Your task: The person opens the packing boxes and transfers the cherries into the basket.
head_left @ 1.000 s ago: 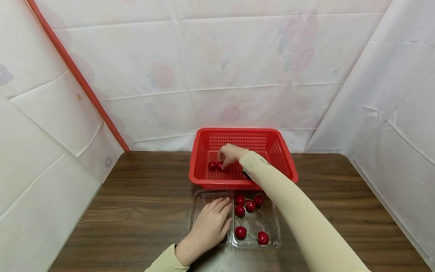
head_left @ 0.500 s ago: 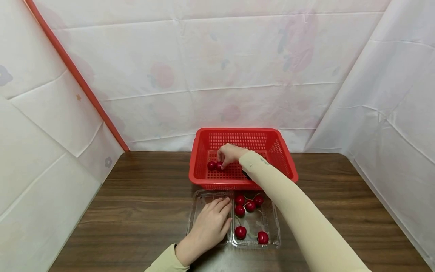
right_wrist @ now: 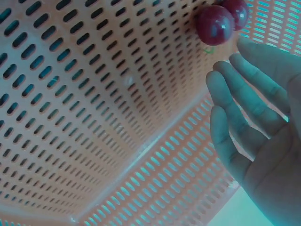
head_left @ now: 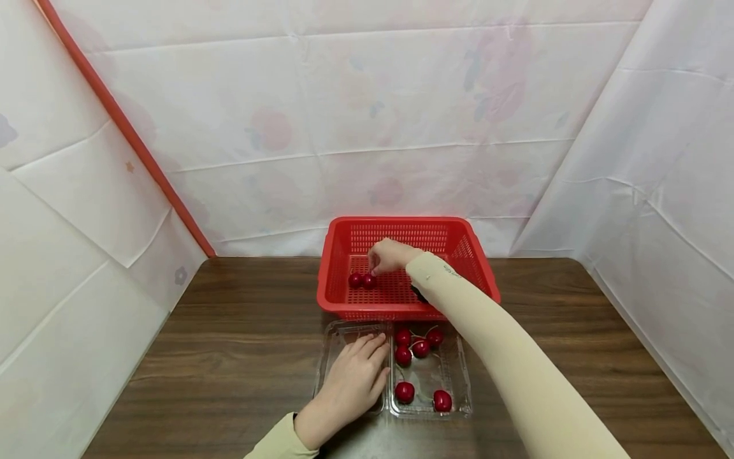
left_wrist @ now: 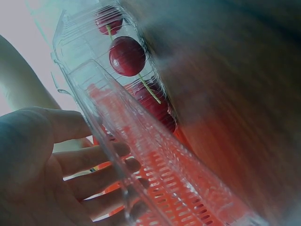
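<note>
Right hand loose beside two cherries, left hand spread over clear plastic

The right hand reaches into the red basket, its fingers gently bent, slightly apart and clasping nothing. The right wrist view shows bare space between fingertips and palm. The two cherries sit side by side on the basket's perforated floor, just beyond the thumb; whether the thumb brushes the nearer one cannot be told.

The left hand lies over the left half of the clear container, its fingers extended and a little spread, grasping nothing. In the left wrist view several fingertips show through the transparent wall, and the thumb reaches the edge; how firmly they press cannot be seen.

Six more cherries are visible in the container's right half: four clustered near the basket, two near the opposite edge. The container stands on a dark wooden table, just in front of the basket.
</note>
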Tool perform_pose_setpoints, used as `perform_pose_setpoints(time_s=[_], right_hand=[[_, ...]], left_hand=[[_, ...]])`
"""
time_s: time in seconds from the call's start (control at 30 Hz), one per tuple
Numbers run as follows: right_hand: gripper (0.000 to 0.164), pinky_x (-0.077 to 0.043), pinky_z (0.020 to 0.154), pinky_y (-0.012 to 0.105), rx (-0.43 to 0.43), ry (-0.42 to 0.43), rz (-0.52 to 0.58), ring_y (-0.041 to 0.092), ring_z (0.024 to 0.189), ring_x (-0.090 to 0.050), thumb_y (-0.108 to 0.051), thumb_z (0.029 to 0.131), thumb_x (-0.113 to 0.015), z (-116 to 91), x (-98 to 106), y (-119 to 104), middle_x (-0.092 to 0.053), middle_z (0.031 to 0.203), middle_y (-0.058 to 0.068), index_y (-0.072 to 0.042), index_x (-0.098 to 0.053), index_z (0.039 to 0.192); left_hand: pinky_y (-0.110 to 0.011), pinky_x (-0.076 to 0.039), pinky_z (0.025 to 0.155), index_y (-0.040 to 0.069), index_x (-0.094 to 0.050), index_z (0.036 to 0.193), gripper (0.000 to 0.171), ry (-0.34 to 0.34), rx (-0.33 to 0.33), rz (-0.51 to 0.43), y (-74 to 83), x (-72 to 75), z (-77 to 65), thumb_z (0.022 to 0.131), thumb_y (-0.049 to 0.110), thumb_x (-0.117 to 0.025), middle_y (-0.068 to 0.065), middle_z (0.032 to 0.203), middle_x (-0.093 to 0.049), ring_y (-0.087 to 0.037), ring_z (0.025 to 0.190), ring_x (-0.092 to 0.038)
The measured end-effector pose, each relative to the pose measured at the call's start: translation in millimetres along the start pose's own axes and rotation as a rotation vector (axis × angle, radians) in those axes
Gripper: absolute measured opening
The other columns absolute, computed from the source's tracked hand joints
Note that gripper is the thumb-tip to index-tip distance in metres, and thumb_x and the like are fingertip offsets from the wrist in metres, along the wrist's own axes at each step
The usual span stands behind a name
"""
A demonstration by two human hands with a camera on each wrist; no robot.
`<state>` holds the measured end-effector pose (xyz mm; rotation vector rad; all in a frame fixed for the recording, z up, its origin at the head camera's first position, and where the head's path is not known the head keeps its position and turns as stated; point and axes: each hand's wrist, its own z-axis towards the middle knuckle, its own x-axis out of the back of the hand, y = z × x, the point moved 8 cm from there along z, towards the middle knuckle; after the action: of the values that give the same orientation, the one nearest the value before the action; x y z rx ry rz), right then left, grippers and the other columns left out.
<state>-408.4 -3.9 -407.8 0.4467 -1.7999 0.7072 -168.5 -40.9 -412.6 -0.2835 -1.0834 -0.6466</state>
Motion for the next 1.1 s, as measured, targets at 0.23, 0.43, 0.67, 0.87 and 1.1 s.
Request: perform_pose_setpoints(time_s=[0.23, 0.43, 0.67, 0.87, 1.1], right_hand=[[0.012, -0.052, 0.079, 0.031, 0.002, 0.024, 0.003, 0.011, 0.086, -0.061, -0.022, 0.093, -0.061, -11.2, 13.7, -4.9, -0.066, 0.093, -0.003, -0.016, -0.071, 0.097], [0.013, -0.051, 0.077, 0.031, 0.020, 0.049, -0.013, 0.011, 0.084, -0.060, -0.022, 0.093, -0.060, -21.4, 27.0, -14.3, -0.066, 0.093, -0.003, -0.016, -0.070, 0.099], [0.014, -0.051, 0.073, 0.029, 0.032, 0.054, -0.016, 0.011, 0.079, -0.060, -0.022, 0.093, -0.060, -31.7, 37.4, -22.6, -0.065, 0.091, -0.003, -0.014, -0.070, 0.100], [0.016, -0.051, 0.073, 0.028, 0.047, 0.073, -0.026, 0.010, 0.079, -0.060, -0.025, 0.093, -0.060, -38.9, 44.4, -28.0, -0.065, 0.090, -0.003, -0.014, -0.070, 0.100], [0.017, -0.052, 0.075, 0.027, 0.081, 0.110, -0.044, 0.009, 0.080, -0.060, -0.026, 0.092, -0.061, -49.8, 51.8, -35.5, -0.066, 0.091, -0.004, -0.014, -0.070, 0.101]], left_hand=[[-0.039, -0.048, 0.089, 0.007, -0.067, 0.113, 0.035, 0.006, 0.000, -0.003, -0.8, 0.7, -0.6, 0.085, 0.028, -0.065, -0.009, 0.121, -0.064, -0.026, 0.113, -0.058], [-0.038, -0.049, 0.090, 0.008, -0.068, 0.113, 0.034, 0.011, 0.005, 0.003, -2.7, 2.8, -0.9, 0.084, 0.028, -0.066, -0.007, 0.122, -0.065, -0.025, 0.112, -0.059], [-0.038, -0.048, 0.089, 0.008, -0.068, 0.112, 0.034, 0.017, 0.003, -0.001, -3.2, 3.2, -1.2, 0.084, 0.027, -0.066, -0.008, 0.121, -0.065, -0.025, 0.112, -0.059], [-0.039, -0.048, 0.090, 0.007, -0.068, 0.113, 0.034, 0.013, 0.001, -0.007, -3.3, 2.8, -0.6, 0.084, 0.027, -0.066, -0.008, 0.121, -0.065, -0.026, 0.113, -0.058], [-0.039, -0.048, 0.089, 0.007, -0.068, 0.113, 0.035, 0.017, -0.003, -0.004, -4.3, 1.6, 1.0, 0.084, 0.026, -0.066, -0.009, 0.121, -0.065, -0.027, 0.112, -0.059]])
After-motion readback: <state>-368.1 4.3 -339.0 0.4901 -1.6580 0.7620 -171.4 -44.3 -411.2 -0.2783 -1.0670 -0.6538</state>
